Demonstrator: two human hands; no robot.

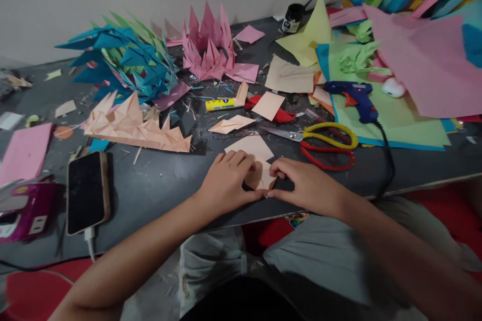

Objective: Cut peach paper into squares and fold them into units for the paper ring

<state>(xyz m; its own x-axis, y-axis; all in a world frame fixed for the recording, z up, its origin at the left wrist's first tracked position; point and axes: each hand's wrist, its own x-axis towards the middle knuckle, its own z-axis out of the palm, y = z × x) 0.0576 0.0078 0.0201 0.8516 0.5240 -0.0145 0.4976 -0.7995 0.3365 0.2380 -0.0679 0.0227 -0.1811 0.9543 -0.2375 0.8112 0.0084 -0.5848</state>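
Between my hands, at the table's near edge, is a small peach paper piece (259, 176) with fold lines in it. My left hand (228, 178) grips its left side, thumb along the lower edge and fingers curled over the top. Closed on the right side, my right hand (303, 183) pinches the paper near its lower corner. Just beyond lies a flat peach paper square (251, 146). A folded peach paper piece (231, 124) and another peach square (268, 105) lie farther back, near scissors (327, 143) with yellow and red handles.
A blue glue gun (356, 98) with a cord rests on coloured sheets at right. Folded paper strips in peach (139, 128), blue (128, 60) and pink (209, 52) stand behind. A glue stick (220, 104) lies mid-table; a phone (87, 190) on a cable is at left.
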